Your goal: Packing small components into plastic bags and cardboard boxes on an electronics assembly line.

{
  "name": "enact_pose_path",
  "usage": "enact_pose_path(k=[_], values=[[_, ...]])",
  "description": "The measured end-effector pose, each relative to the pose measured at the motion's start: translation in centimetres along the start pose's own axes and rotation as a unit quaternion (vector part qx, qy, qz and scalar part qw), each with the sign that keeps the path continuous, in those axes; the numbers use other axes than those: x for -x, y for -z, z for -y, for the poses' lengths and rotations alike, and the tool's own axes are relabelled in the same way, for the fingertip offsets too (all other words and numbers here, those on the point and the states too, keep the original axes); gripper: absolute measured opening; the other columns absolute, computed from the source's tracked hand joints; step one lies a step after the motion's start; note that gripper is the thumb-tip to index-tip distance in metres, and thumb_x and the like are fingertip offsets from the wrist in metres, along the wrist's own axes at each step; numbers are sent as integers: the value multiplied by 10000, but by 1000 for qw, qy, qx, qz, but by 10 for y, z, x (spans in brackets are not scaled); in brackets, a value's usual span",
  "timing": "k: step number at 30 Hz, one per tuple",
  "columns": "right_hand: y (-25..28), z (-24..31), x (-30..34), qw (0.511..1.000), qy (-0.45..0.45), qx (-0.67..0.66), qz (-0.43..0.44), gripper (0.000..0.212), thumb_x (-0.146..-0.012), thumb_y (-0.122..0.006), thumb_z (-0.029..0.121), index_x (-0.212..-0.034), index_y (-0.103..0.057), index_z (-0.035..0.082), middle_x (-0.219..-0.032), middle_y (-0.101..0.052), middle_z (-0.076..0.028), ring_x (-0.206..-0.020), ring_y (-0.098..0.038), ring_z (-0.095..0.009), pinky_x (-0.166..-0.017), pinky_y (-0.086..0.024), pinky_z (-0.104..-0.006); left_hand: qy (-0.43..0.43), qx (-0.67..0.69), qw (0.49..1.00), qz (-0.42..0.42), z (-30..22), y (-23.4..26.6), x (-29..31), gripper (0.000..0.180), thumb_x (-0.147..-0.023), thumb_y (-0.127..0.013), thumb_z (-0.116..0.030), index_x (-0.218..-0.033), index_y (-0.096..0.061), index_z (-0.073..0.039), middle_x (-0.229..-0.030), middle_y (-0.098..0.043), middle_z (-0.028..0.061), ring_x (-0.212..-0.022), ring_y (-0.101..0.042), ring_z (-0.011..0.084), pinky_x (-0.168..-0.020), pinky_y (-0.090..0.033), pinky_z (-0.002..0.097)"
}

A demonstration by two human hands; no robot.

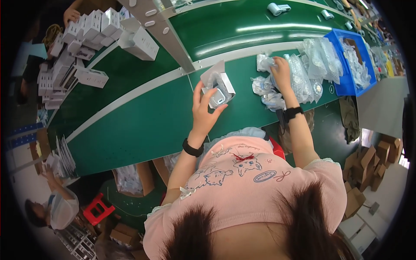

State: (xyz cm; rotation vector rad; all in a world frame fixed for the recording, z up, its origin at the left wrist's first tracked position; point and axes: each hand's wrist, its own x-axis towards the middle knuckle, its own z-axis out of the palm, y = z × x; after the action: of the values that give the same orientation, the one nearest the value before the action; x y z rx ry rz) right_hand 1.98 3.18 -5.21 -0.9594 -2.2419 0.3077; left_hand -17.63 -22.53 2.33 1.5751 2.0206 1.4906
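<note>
My left hand [203,113] has its fingers and thumb around an open white box [230,85] standing on the green table, its flap raised. Inside the box sits a pale rounded device [218,98] with a plastic wrapping around it. Over to the right, my right hand [283,74] pinches a small clear plastic bag [266,63]; what the bag contains is too small to tell. More bagged parts [263,86] lie just below that hand, and a row of larger clear bags [299,76] lies beside it.
A blue bin [365,64] of bagged parts stands at the right end of the green table [143,117]. Beyond a metal post [173,39], many white boxes [93,28] are piled at the far left. Another person [60,203] is at lower left, near a red stool [99,209].
</note>
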Motion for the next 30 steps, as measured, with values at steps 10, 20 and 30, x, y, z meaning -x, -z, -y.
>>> enact_pose_path(k=[10,20,30], values=[[47,159,-39,907,250,-196,277,361,-618,-484,-31,-948,-583,76,-758,-595,-110,-624,-569,-278,-544,-458,-329,1,-9,1000,13,-6,8,-6,417,-606,-742,-85,-996,-598,-61,-1236,-404,187,-1051,-490,334,-837,-441,372],[57,131,-40,879,277,-154,356,306,-620,-522,-1,-898,-607,94,-678,-544,-83,-639,-554,-257,-550,-439,-340,-18,-114,986,117,-12,21,-10,318,-677,-660,-25,-985,-583,-15,-1188,-418,224,-940,-538,374,-748,-480,371],[50,175,-22,874,44,-470,114,205,-624,-521,-43,-817,-567,9,-801,-551,-110,-735,-539,-253,-653,-438,-292,26,-78,993,80,-11,13,-29,67,-707,-549,50,-762,-515,33,-873,-534,185,-753,-549,371,-633,-449,413]])
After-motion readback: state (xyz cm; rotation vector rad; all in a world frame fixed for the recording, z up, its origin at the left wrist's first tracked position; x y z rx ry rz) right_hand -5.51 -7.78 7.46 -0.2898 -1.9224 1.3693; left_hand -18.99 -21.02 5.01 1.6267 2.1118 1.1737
